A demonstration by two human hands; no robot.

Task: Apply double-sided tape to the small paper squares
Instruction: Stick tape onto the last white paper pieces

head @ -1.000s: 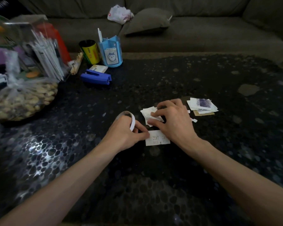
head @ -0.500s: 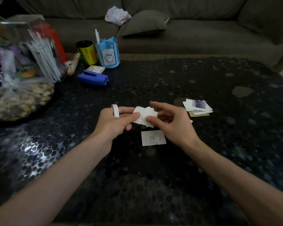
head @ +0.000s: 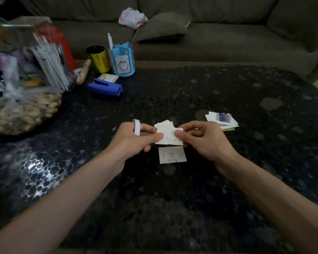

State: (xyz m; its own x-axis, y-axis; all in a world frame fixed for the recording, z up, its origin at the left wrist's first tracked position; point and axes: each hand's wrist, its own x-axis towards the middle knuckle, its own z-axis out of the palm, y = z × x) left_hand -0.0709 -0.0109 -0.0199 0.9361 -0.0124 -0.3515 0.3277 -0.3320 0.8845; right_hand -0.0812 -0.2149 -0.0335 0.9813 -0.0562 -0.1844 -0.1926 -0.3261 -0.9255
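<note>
Paper stack (head: pixel 168 133) btwn hands, above lone square (head: pixel 172 154) on table (head: pixel 209 198).

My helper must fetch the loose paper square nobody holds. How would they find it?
On the dark pebbled table, look just nearer the person than the left hand and right hand. One white square with faint print lies flat there; unlike the stack both hands pinch and the pile at the right, it lies alone, untouched.

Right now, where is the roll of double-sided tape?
In the head view the tape roll sits left of centre, hooked on the left hand, just left of the paper squares that hand and the right hand pinch.
</note>
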